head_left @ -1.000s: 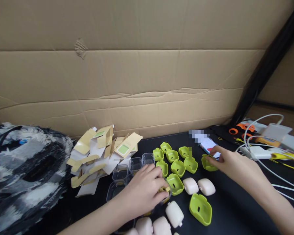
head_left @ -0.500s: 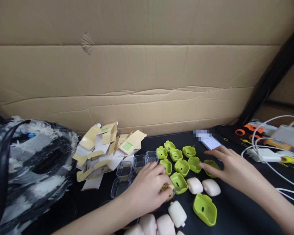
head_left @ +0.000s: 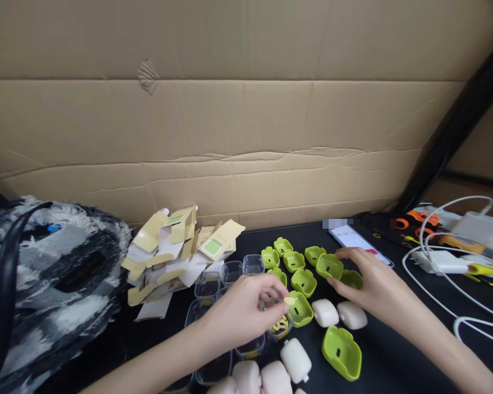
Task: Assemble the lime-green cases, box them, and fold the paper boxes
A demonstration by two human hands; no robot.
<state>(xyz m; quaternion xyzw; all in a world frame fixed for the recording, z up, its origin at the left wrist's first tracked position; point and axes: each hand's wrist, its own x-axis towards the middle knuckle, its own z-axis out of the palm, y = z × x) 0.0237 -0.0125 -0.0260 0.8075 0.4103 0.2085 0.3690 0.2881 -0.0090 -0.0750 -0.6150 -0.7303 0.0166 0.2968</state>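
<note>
My left hand [head_left: 257,303] pinches a small pale yellow piece [head_left: 289,301] between thumb and forefinger. Just below it is a clear plastic cup [head_left: 285,332] holding several yellow pieces. My right hand [head_left: 359,276] grips a green scalloped dish [head_left: 329,266] by its edge, thumb at the front; the dish is slightly tilted. Another green dish [head_left: 352,279] lies partly hidden behind that hand. Several more green dishes [head_left: 304,282], each with a dark slot in its base, stand between my hands. One larger-looking green dish [head_left: 342,353] sits nearer to me.
Cream rounded blocks [head_left: 296,359] lie in front, two more [head_left: 325,312] by the dishes. Clear cups [head_left: 207,284] stand left, beside a heap of folded cartons [head_left: 168,262]. A phone [head_left: 359,243], white cables [head_left: 439,261] and a shaggy black-and-white bag [head_left: 57,284] flank the table.
My left hand has lifted from the clear cup with a yellow piece at its fingertips. My right hand has closed on a green dish and raised it slightly.
</note>
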